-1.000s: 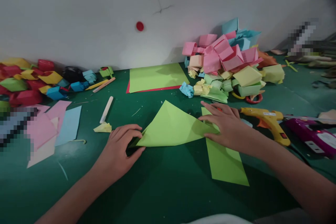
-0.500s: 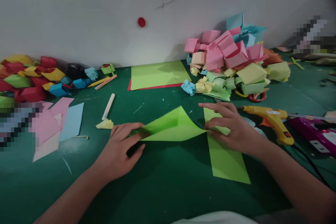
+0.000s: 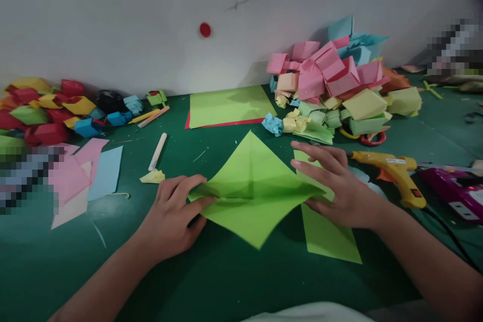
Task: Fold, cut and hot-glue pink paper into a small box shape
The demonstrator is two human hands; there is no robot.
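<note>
A square sheet of light green paper, creased across its middle, lies spread out between my hands with one corner facing me. My left hand pinches its left corner between thumb and fingers. At the opposite corner is my right hand, its thumb under the paper and its upper fingers stretched out above; the exact grip is partly hidden. Beneath that hand, a green paper strip lies on the table, partly covered.
Folded paper pieces are heaped at the back right, with colourful ones at left. A yellow glue gun and a purple power strip lie right. Green sheets lie by the wall. A white stick is left of centre.
The green sheet was folded over with its edge towards me; now it has opened out flat, its near corner swung down towards me. My right hand has shifted slightly right.
</note>
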